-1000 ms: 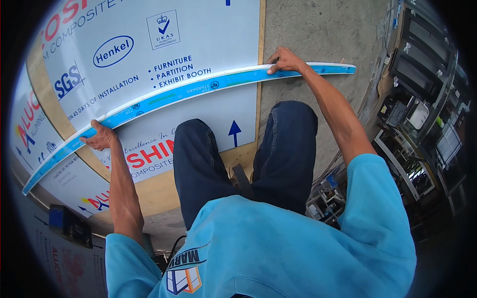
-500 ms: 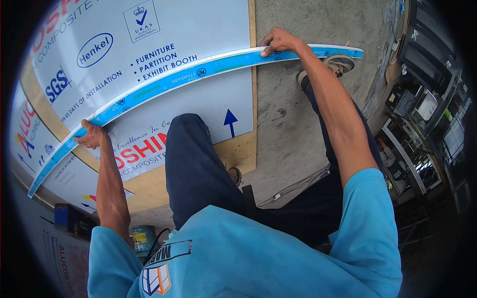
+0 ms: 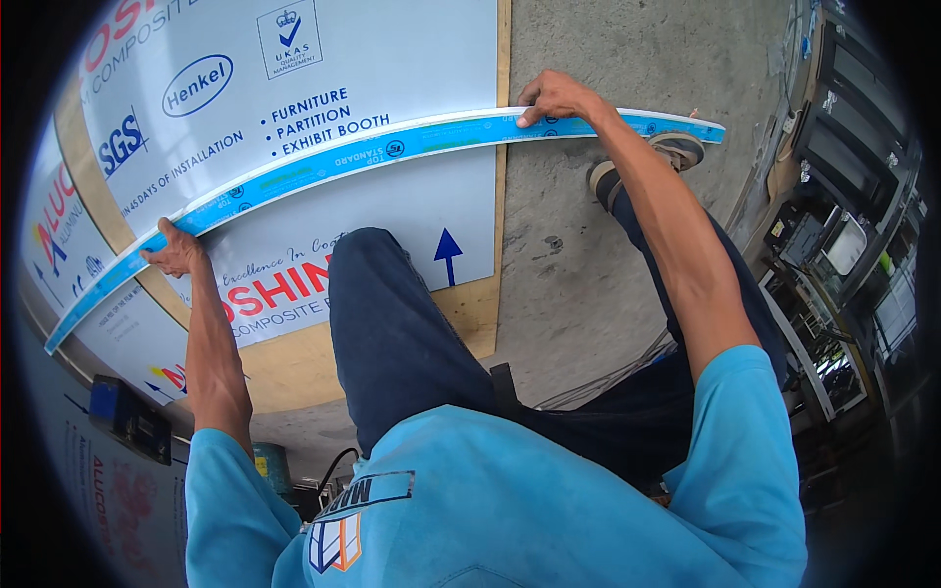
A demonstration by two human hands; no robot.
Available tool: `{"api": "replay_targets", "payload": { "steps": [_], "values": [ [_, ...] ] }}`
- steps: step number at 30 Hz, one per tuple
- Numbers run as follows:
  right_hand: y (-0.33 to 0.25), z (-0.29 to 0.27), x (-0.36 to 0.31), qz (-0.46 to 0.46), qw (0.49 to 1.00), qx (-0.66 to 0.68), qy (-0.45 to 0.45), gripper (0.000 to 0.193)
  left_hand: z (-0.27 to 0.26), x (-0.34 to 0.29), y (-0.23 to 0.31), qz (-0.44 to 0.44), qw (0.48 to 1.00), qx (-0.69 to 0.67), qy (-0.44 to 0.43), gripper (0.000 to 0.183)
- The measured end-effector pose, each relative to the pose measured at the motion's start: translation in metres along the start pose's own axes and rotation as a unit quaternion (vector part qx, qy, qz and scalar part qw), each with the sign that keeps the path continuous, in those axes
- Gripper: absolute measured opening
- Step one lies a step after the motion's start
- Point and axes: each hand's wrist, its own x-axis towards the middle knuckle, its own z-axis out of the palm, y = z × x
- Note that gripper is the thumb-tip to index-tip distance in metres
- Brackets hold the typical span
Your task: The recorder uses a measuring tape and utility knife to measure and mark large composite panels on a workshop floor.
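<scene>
A long, narrow profile strip, white along its edge and faced with blue printed film, crosses the view from lower left to upper right. It looks bowed, at least partly through the lens. My left hand grips it toward its left end, fingers wrapped over the edge. Farther along, near the right end, my right hand holds it from above with thumb and fingers. Beneath the strip lies a large white printed panel on a wooden board. The strip's right end passes over or beside my shoe; contact cannot be made out.
Concrete floor runs along the panel's right side. Dark frames and assorted gear stand at the far right. A dark blue box sits at lower left, near a teal can. My bent knee is over the panel.
The strip's right part sits slightly lower in view and its left end slightly higher, both hands still gripping it. The view has shifted a little.
</scene>
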Motion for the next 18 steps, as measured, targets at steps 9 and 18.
{"api": "replay_targets", "payload": {
  "steps": [9, 18],
  "values": [
    [-0.0052, -0.003, -0.003, 0.0, 1.0, -0.008, -0.006, 0.047, 0.0017, 0.0051, -0.0051, -0.004, 1.0, -0.004, -0.004, 0.098],
    [-0.0009, -0.0002, -0.002, -0.006, 1.0, -0.003, 0.005, 0.048, 0.0009, 0.0015, -0.0001, -0.006, 1.0, -0.005, -0.007, 0.098]
  ]
}}
